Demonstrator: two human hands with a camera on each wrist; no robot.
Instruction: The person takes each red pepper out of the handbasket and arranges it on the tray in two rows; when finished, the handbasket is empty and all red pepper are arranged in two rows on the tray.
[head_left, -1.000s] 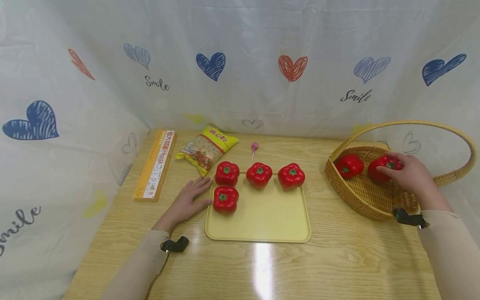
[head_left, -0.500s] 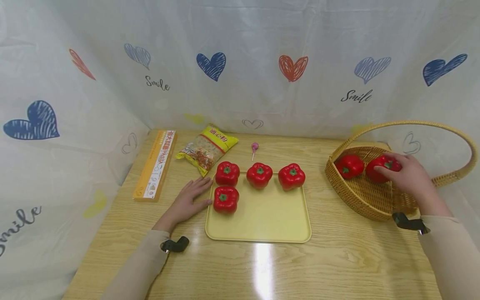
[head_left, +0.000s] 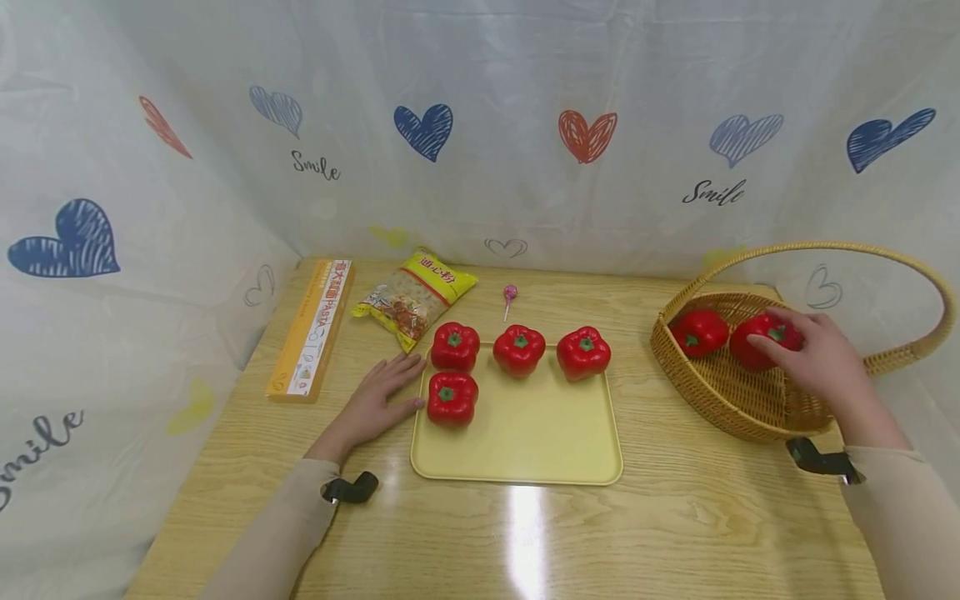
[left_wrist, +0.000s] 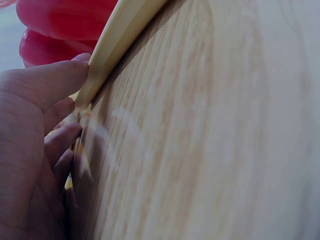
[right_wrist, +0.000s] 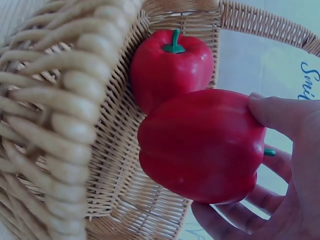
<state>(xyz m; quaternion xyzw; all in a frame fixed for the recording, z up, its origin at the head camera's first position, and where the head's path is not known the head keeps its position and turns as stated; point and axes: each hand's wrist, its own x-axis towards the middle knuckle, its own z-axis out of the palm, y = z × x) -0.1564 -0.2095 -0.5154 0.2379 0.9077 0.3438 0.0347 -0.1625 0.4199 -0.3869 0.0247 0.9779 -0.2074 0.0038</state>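
In the wicker basket (head_left: 716, 402) at the right, my right hand (head_left: 828, 360) grips a red bell pepper (right_wrist: 200, 145), thumb on one side and fingers on the other. The right wrist view shows it lying sideways in the hand, its green stem toward the palm. A second bell pepper (right_wrist: 170, 72) sits beside it in the basket. My left hand (head_left: 378, 404) lies on the table with straight fingers, its thumb touching the left rim of a pale yellow tray (head_left: 543, 437). Several more bell peppers (head_left: 452, 399) stand along the tray's back and left side.
Behind the left hand lie a yellow noodle bag (head_left: 416, 296) and a long orange pasta box (head_left: 310, 333). A pink lollipop (head_left: 510, 293) lies behind the tray. The basket's tall arched handle (head_left: 825, 244) rises over the right side. A printed curtain (head_left: 495, 183) hangs behind the table.
My right hand and the bell pepper it holds have shifted slightly left, toward the other pepper in the basket. The left hand has stayed by the tray.
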